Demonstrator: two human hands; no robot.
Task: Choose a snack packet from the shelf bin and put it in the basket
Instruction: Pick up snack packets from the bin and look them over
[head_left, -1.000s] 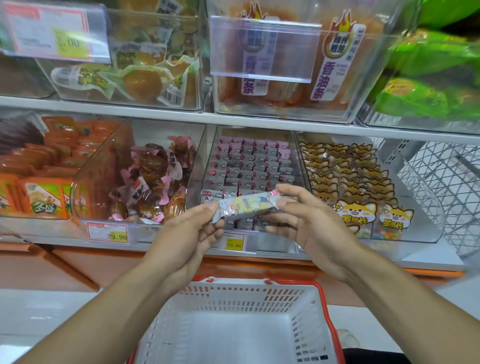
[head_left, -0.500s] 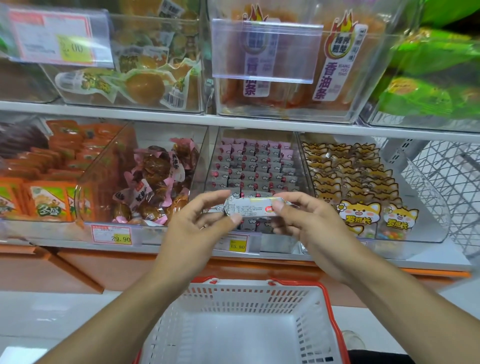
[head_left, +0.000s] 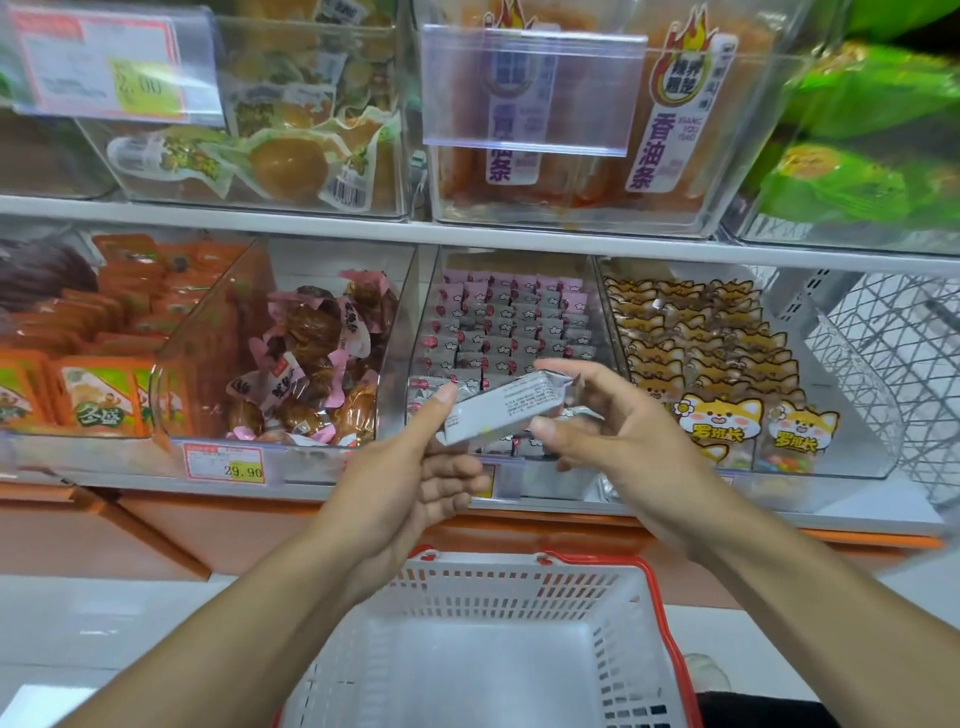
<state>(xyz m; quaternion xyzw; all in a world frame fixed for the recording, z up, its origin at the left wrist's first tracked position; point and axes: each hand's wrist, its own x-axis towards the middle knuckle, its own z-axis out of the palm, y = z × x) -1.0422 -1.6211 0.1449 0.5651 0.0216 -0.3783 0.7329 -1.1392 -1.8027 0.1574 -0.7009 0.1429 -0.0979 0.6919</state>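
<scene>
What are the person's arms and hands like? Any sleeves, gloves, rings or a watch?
Both forearms are bare as far as the view shows, so no sleeves appear. The left hand and the right hand wear no gloves, and no ring, watch or bracelet shows. The nails that can be seen look short and unpainted.

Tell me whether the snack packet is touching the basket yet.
Apart. The head view shows the snack packet held up in front of the shelf bin by the left hand and right hand, well above the basket rim.

One head-worn camera looks forward and down, close on the shelf bins (head_left: 498, 332), the basket (head_left: 498, 597) right below.
</scene>
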